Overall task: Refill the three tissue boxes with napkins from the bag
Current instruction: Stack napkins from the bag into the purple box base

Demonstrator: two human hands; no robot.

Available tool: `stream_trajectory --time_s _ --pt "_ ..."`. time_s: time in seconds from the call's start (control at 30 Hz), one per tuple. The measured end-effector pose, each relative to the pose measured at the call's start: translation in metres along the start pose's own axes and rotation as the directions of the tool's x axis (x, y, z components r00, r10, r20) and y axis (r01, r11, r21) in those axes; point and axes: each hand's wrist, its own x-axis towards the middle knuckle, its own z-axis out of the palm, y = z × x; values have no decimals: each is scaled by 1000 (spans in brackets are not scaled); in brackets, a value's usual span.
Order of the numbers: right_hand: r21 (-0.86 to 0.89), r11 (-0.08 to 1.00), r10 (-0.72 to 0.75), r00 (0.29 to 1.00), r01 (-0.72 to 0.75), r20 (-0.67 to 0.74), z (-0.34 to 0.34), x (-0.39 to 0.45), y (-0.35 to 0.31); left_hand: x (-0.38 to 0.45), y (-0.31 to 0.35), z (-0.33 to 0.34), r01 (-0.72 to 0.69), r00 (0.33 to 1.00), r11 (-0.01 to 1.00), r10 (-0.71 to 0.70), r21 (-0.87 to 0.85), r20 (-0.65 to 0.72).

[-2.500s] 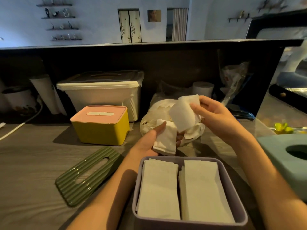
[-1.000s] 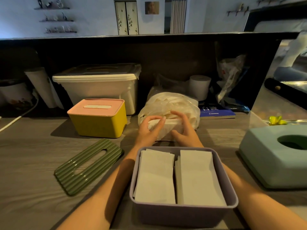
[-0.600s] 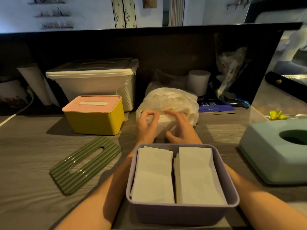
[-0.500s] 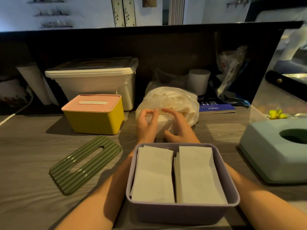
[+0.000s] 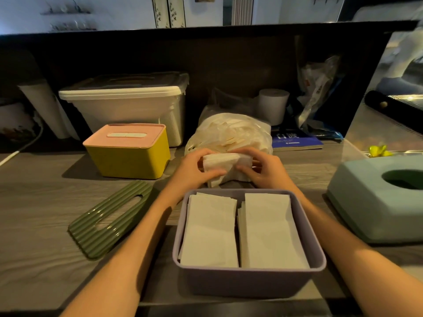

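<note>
A clear plastic bag [image 5: 231, 131] stuffed with white napkins stands at the middle of the wooden counter. Just in front of it, my left hand [image 5: 196, 167] and my right hand [image 5: 263, 169] grip a small stack of white napkins [image 5: 225, 167] from either side. Below them sits an open purple tissue box [image 5: 247, 282] holding two side-by-side piles of napkins. Its ribbed green lid [image 5: 109, 219] lies to the left. A yellow box with a pink lid [image 5: 128, 154] stands at the back left, and a light-blue box [image 5: 375, 202] sits at the right.
A large white storage tub [image 5: 128, 106] stands behind the yellow box. A paper roll [image 5: 273, 106], a blue booklet [image 5: 295, 139] and crumpled plastic packaging [image 5: 318, 88] sit at the back right. A dark raised ledge runs along the back. A white cable [image 5: 20, 147] trails at the far left.
My right hand, which held a napkin up above the bag, came down. Both hands now hold a stack of napkins in front of the bag, pulled slightly toward the purple box.
</note>
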Motion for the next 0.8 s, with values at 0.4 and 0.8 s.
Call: stream_trajectory --time_s 0.4,0.8 --pt "-12 997 75 993 -74 94 -26 -3 -9 -1 4 -13 13 1000 998 -12 69 -12" --pt "210 940 232 956 -268 179 -87 -14 -100 -34 120 -48 100 992 994 -103 53 68"
